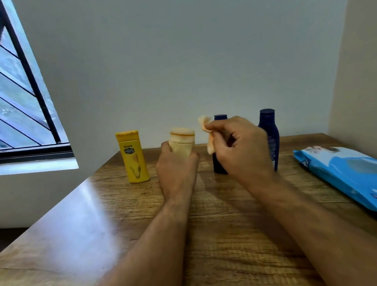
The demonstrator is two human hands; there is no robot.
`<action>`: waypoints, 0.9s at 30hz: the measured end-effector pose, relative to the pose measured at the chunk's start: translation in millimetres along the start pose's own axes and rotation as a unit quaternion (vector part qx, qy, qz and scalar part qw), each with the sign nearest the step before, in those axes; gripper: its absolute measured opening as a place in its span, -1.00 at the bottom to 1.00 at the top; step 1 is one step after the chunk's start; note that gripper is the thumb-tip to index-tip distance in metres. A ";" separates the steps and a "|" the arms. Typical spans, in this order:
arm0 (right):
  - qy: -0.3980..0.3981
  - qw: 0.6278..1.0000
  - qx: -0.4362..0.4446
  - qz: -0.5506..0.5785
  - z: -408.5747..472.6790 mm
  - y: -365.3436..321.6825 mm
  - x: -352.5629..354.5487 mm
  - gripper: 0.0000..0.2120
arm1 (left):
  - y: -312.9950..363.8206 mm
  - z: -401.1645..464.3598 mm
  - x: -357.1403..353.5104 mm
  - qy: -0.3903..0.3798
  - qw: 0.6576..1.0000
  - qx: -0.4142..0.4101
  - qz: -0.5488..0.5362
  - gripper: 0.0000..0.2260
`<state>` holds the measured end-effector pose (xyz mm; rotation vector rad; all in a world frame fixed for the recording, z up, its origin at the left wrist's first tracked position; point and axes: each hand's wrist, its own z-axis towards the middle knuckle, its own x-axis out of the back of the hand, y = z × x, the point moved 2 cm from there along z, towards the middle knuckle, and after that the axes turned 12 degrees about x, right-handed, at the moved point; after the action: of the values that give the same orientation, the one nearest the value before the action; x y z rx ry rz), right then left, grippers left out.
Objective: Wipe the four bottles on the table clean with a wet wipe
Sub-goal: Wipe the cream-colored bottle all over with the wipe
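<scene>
Along the worktop's (99,216) far edge: the yellow bottle (133,158) stands alone, then your left hand (175,166) has its grip wrapped round the cream bottle (182,142). Your right hand (241,148) pinches the wipe (207,130) just beside it. I'd hold that bottle steady and rub top down, turning it. Two dark blue bottles (269,132) wait behind; the wipes pack (350,176) lies at the right edge, contents hidden.

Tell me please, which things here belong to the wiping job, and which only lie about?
Job: yellow bottle; cream bottle in left hand; two dark blue bottles; wet wipe in right hand; blue wipes pack.
Lying about: nothing loose, only the table and window.
</scene>
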<state>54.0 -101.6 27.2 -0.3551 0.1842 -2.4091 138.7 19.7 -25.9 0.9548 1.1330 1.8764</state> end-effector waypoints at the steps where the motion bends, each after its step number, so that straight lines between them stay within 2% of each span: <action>1: 0.019 1.000 0.007 0.005 1.9 -2.0 5.0 -0.79 | 3.2 -4.6 5.6 -0.013 0.999 -0.025 -0.024 -0.68; 3: 0.050 0.998 0.021 0.010 4.0 -6.6 12.5 -0.80 | 7.9 -12.0 17.6 -0.052 0.994 -0.063 -0.067 -0.69; 5: 0.069 0.997 0.037 0.011 3.4 -12.0 13.8 -0.81 | 8.6 -15.1 28.3 -0.097 0.986 -0.121 -0.062 -0.67; 9: 0.029 0.997 0.063 0.023 1.9 -14.3 6.5 -0.84 | -0.6 -12.5 40.7 -0.165 0.963 -0.211 -0.017 -0.64; 12: -0.085 0.992 0.085 0.027 1.1 -11.1 1.2 -0.82 | -3.4 -7.4 34.9 -0.172 0.961 -0.214 -0.028 -0.66; 14: -0.123 0.988 0.080 0.038 0.6 -8.3 0.0 -0.80 | -3.3 -3.8 31.1 -0.166 0.964 -0.198 -0.060 -0.65; 18: -0.135 0.987 0.076 0.042 2.3 -3.0 5.0 -0.79 | -8.4 4.6 31.6 -0.157 0.968 -0.177 -0.085 -0.63; 21: -0.099 0.990 0.090 0.047 1.4 -6.2 7.9 -0.82 | -10.0 6.2 31.9 -0.169 0.966 -0.178 -0.077 -0.61; 25: -0.163 0.981 0.097 0.034 -2.9 -12.7 2.7 -0.84 | -6.8 -2.8 31.0 -0.210 0.957 -0.198 -0.044 -0.64; 27: -0.149 0.985 0.085 0.013 -2.4 -9.9 0.4 -0.82 | -5.9 -3.6 31.9 -0.210 0.956 -0.201 -0.047 -0.65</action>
<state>46.9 -94.3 27.2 -0.6211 -0.1504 -2.2929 122.3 48.0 -25.5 0.9786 0.5084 1.6341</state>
